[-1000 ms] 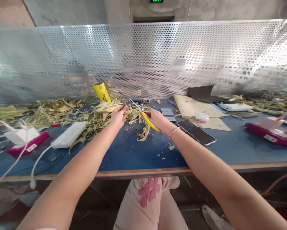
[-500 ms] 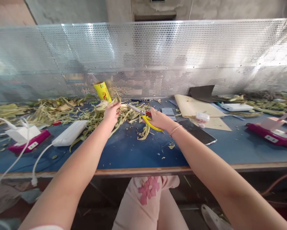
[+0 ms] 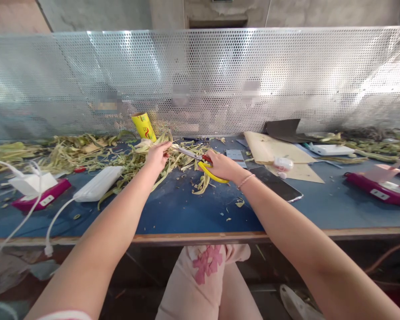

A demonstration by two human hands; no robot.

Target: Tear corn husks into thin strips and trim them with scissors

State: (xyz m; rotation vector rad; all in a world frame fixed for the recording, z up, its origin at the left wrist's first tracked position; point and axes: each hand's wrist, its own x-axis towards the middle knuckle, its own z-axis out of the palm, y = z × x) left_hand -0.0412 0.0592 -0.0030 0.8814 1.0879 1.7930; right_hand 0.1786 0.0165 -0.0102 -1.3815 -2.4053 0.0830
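Note:
My right hand [image 3: 219, 165] is closed round the yellow and red handles of a pair of scissors [image 3: 190, 154]. The blades point left, their tips close to my left hand [image 3: 158, 156]. Between the fingers of that hand is a dried plant stalk [image 3: 173, 145], pale and strip-like, though much of it is hidden. Under and around my left hand spreads a tangled heap of dried, greenish stalks [image 3: 136, 162]. A small curled bunch of dry strips [image 3: 202, 183] lies below the scissors.
A yellow cylinder [image 3: 144, 126] stands tilted behind the heap. A white power bank [image 3: 98, 184] and a purple power strip [image 3: 41, 195] lie left. Right are a dark phone [image 3: 276, 183], brown paper [image 3: 273, 149] and another purple strip [image 3: 380, 187]. A perforated metal screen [image 3: 213, 80] bounds the table's back.
Both hands and the scissors stay nearly in place. My left hand has shifted very slightly to the right, the view moving a little with it.

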